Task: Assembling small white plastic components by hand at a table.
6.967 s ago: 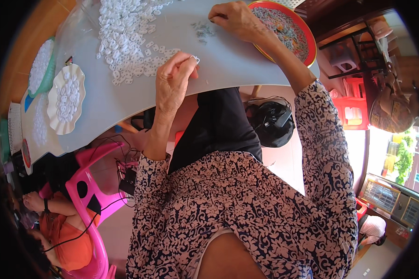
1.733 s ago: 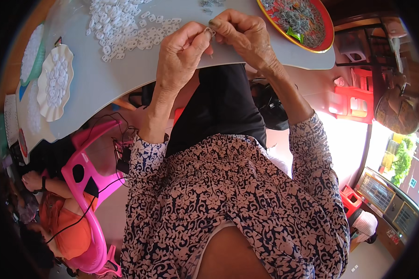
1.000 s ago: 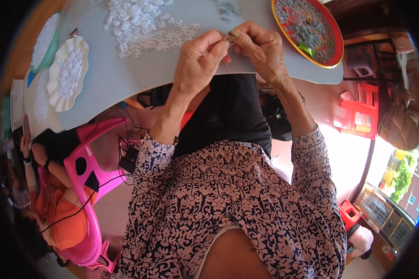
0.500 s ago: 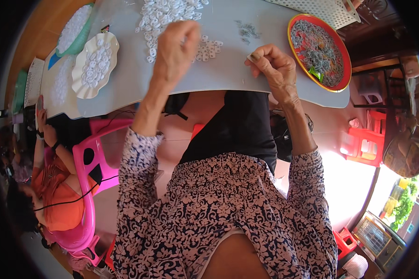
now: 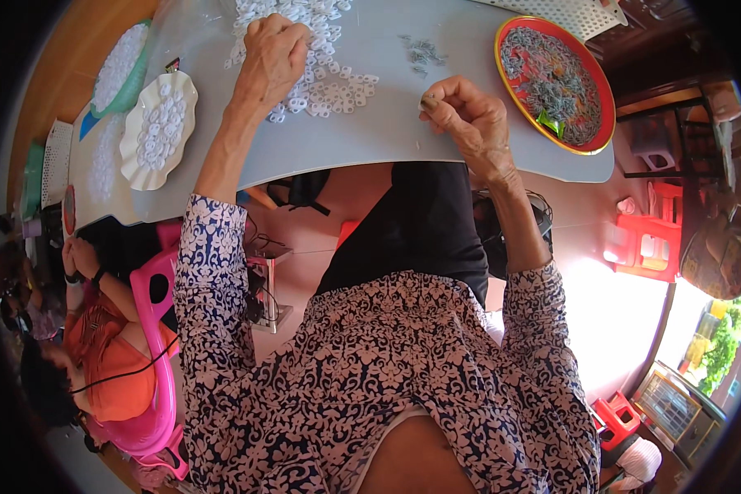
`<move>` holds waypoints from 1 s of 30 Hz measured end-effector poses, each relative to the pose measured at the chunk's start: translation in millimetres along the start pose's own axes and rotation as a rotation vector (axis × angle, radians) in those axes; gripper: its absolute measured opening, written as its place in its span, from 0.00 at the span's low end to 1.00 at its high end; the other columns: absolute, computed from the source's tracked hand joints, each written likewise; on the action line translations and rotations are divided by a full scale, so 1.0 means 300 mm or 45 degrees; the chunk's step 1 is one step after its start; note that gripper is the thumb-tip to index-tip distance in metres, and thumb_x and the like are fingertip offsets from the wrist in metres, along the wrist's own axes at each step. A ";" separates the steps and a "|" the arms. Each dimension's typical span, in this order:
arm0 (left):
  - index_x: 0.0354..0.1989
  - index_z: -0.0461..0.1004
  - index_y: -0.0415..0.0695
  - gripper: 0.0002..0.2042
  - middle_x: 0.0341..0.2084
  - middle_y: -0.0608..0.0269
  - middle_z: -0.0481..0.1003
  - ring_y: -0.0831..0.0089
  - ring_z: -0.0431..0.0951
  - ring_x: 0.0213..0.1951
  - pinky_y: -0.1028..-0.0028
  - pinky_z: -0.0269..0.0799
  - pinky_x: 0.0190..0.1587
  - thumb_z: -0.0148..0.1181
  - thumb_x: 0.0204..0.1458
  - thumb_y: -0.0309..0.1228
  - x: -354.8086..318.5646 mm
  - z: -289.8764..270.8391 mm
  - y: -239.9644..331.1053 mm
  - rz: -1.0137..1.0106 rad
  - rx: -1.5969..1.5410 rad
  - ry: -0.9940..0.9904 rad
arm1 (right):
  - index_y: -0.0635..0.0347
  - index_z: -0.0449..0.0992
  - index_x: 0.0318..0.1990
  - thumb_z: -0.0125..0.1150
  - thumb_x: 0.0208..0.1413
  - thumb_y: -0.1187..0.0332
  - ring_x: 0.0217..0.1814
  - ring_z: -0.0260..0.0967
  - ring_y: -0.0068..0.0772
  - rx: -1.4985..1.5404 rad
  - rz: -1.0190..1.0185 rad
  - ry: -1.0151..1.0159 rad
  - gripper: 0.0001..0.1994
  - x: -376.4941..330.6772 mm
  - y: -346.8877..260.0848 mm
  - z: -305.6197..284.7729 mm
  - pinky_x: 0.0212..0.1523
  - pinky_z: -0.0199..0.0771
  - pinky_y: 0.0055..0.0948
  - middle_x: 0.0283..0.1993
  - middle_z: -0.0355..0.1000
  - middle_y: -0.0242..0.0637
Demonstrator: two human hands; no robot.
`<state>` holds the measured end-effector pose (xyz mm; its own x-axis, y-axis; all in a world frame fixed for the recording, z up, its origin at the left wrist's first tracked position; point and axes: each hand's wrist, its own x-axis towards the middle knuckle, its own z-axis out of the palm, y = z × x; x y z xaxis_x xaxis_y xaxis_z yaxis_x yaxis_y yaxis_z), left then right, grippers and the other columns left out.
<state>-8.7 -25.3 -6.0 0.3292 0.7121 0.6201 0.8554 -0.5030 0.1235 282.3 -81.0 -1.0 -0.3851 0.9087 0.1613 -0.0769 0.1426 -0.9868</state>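
Observation:
My left hand (image 5: 270,66) rests at the left part of a pile of small white plastic pieces with holes (image 5: 313,62), its fingers curled down. What lies under its fingertips is hidden. Nearer the table's front edge, my right hand (image 5: 471,125) hovers with thumb and forefinger pinched together. Anything between those fingertips is too small to make out. Just beyond the right hand lies a small heap of grey metal-looking bits (image 5: 422,54). To its right, a red round tray with a gold rim (image 5: 608,97) holds many more such grey bits and a green wrapper (image 5: 549,123).
On the grey table (image 5: 379,140), a cream scalloped dish (image 5: 188,111) of white pieces stands at left, beside a green bowl (image 5: 132,95). A white perforated basket (image 5: 584,18) sits at the far right. At left, a person in orange (image 5: 115,370) sits on a pink chair (image 5: 163,403).
My left hand has moved left and away from me onto the white pile. My right hand keeps its pinch at nearly the same place. The view has shifted slightly.

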 end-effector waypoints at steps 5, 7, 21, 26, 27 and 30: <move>0.32 0.74 0.46 0.05 0.31 0.58 0.68 0.60 0.64 0.40 0.63 0.60 0.48 0.56 0.45 0.26 0.007 0.017 0.015 -0.021 0.010 -0.093 | 0.64 0.72 0.34 0.58 0.56 0.70 0.31 0.66 0.14 0.004 -0.012 -0.022 0.06 -0.005 -0.001 0.005 0.32 0.65 0.15 0.28 0.71 0.28; 0.32 0.74 0.46 0.05 0.31 0.58 0.68 0.60 0.64 0.40 0.63 0.60 0.47 0.56 0.45 0.26 0.012 0.023 0.025 -0.018 0.053 -0.102 | 0.64 0.72 0.34 0.58 0.56 0.70 0.31 0.65 0.14 -0.006 -0.003 -0.028 0.06 -0.004 -0.005 0.005 0.32 0.65 0.15 0.28 0.71 0.27; 0.34 0.73 0.42 0.05 0.23 0.67 0.74 0.78 0.73 0.29 0.75 0.66 0.32 0.58 0.50 0.28 0.047 -0.017 0.213 -0.709 -1.177 -0.140 | 0.66 0.76 0.37 0.60 0.54 0.71 0.31 0.64 0.14 0.001 -0.099 0.019 0.07 -0.004 0.016 -0.008 0.36 0.68 0.16 0.29 0.72 0.26; 0.35 0.74 0.41 0.07 0.25 0.70 0.74 0.83 0.74 0.29 0.81 0.67 0.34 0.57 0.53 0.31 0.044 0.013 0.324 -0.675 -1.519 -0.180 | 0.66 0.76 0.38 0.61 0.53 0.72 0.34 0.67 0.15 0.080 -0.061 0.055 0.07 0.000 0.015 0.001 0.38 0.69 0.16 0.30 0.73 0.27; 0.36 0.74 0.40 0.07 0.25 0.70 0.74 0.82 0.74 0.30 0.80 0.68 0.35 0.57 0.54 0.31 0.044 0.015 0.332 -0.676 -1.526 -0.232 | 0.66 0.76 0.38 0.61 0.53 0.72 0.34 0.67 0.15 0.077 -0.060 0.060 0.07 0.002 0.016 0.005 0.38 0.69 0.16 0.30 0.73 0.27; 0.37 0.74 0.40 0.08 0.26 0.70 0.74 0.83 0.74 0.30 0.81 0.69 0.38 0.57 0.53 0.31 0.050 0.014 0.364 -0.676 -1.616 -0.270 | 0.65 0.74 0.40 0.61 0.52 0.74 0.37 0.69 0.16 0.169 -0.095 0.072 0.09 0.004 0.020 0.004 0.40 0.70 0.17 0.33 0.72 0.27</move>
<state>91.2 -67.6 13.6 0.2345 0.9582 0.1638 -0.0097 -0.1662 0.9860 280.4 -79.6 -6.6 -0.3218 0.9186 0.2294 -0.2255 0.1609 -0.9609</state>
